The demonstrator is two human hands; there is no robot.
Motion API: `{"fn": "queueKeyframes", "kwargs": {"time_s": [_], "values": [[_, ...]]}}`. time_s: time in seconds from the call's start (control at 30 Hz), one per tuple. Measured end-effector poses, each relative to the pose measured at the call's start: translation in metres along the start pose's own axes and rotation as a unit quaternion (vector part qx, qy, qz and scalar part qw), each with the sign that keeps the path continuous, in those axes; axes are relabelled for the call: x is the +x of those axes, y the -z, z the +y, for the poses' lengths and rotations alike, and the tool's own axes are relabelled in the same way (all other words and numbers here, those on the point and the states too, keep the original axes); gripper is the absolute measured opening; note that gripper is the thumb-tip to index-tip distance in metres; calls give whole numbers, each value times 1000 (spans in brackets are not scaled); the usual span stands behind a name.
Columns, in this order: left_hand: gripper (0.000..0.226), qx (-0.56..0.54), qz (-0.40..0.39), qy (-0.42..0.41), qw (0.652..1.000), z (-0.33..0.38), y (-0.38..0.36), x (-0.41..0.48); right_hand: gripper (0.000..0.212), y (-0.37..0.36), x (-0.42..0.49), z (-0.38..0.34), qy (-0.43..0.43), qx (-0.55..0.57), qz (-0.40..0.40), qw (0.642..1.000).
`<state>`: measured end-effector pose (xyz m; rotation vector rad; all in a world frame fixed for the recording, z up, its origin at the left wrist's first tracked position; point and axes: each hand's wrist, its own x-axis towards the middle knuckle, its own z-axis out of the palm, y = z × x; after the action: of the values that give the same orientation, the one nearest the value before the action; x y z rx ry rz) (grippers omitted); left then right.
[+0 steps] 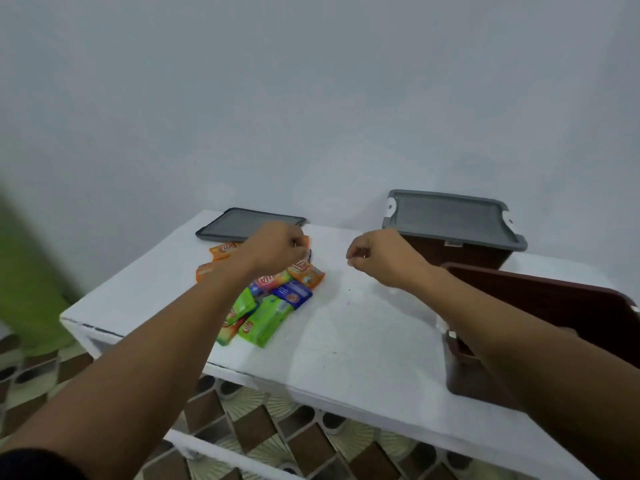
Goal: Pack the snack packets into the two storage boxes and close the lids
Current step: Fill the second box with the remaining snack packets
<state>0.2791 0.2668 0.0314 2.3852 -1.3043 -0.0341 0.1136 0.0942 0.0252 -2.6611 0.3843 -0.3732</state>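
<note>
Head view: snack packets point(268, 306) lie beneath the curled left hand point(277, 249), grip unclear.

Home room, patterned floor tiles point(263, 424), white table point(346, 341)

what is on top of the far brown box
A grey lid rests on the far brown box, covering its opening; whatever is inside cannot be seen.

A dark sleeve point(33, 463), perhaps black, ends above the bare left forearm point(166, 341).
</note>
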Motion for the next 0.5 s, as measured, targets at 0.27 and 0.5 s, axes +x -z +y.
{"fn": "queueKeyframes", "kwargs": {"time_s": [0.27, 0.5], "values": [[12, 39, -102, -34, 993, -109, 20, -25, 20, -106, 44, -80, 34, -1, -90, 995], [70, 229, -271, -68, 932, -155, 5, -26, 45, -147, 63, -101, 99, -151, -252, 951]]}}
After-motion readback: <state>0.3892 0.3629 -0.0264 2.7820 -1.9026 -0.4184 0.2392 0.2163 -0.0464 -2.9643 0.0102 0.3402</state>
